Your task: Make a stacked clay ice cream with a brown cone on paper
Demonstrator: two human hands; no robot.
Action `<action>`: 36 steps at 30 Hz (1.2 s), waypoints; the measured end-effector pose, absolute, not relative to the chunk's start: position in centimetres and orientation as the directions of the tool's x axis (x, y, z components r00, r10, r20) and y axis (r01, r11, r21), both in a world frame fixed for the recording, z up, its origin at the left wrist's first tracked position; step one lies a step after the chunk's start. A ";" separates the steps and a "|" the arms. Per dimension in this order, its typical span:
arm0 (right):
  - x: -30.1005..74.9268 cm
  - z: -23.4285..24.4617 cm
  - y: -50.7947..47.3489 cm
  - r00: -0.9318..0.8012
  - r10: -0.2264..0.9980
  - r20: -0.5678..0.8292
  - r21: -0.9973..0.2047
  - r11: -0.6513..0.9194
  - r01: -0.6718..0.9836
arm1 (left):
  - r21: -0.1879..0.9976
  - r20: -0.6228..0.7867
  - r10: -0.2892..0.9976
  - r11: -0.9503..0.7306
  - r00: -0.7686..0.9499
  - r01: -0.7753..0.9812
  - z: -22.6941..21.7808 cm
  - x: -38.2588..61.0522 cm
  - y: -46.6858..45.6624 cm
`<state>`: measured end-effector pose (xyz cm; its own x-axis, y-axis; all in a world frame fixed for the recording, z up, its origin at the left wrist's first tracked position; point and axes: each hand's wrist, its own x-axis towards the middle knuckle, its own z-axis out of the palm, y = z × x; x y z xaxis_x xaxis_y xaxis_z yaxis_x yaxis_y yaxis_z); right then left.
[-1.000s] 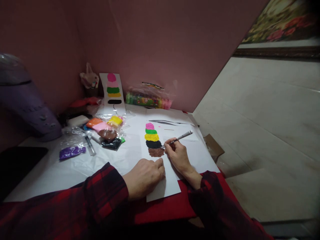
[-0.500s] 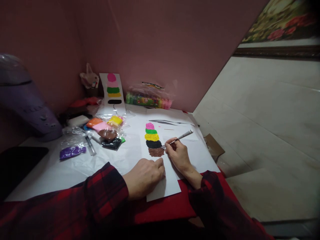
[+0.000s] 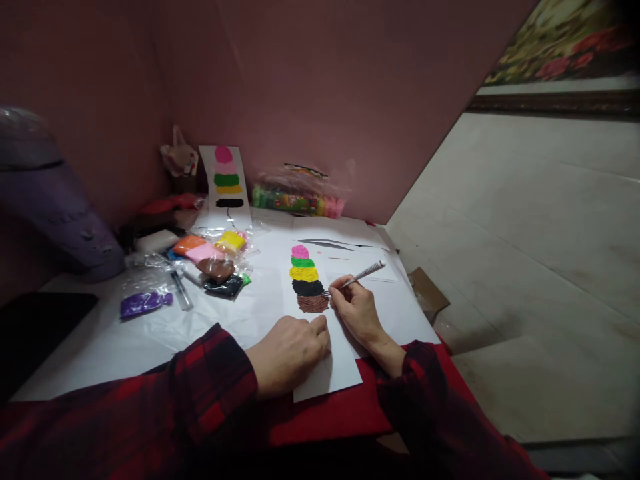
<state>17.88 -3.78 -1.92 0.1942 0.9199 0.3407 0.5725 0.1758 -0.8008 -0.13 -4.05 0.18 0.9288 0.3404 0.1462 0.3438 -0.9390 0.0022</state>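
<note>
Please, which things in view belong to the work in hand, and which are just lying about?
Belonging:
slim striped tool, held by the right hand
white paper sheet with textured coloured bands, under the left hand
clear plastic packets of coloured material, probably supplies

Lying about, it seems:
tall purple bottle
flat black object

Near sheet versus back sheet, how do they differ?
The near sheet lies flat; the back sheet stands up. Downward, the near sheet's bands run pink, green, yellow, black, brown; the back sheet's bands run dark pink, light pink, green, yellow, black. Black touches yellow on the near sheet, but sits apart on the back sheet. Both are white, topped with pink.
</note>
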 end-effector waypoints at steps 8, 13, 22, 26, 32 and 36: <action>18.0 -2.0 -3.9 0.167 0.926 0.340 -0.785 0.181 0.592 | 0.015 0.130 0.336 -0.942 0.933 0.337 0.5 -0.2 -4.2; 17.9 -1.9 -4.0 0.130 0.926 0.356 -0.759 0.205 0.619 | 0.025 0.127 0.347 -0.938 0.929 0.346 0.4 -0.2 -4.1; 17.8 -1.5 -4.1 0.080 0.917 0.392 -0.684 0.232 0.692 | 0.032 0.104 0.341 -0.940 0.934 0.340 0.7 -0.2 -4.1; 17.8 -1.6 -4.1 0.084 0.917 0.389 -0.687 0.228 0.690 | 0.026 0.104 0.343 -0.939 0.934 0.342 0.8 -0.1 -4.0; 17.8 -1.6 -4.1 0.093 0.922 0.375 -0.695 0.214 0.687 | 0.025 0.104 0.337 -0.941 0.936 0.336 0.8 -0.3 -4.2; 17.7 -1.5 -4.1 0.120 0.926 0.357 -0.742 0.204 0.639 | 0.021 0.121 0.337 -0.941 0.934 0.337 0.6 -0.3 -4.1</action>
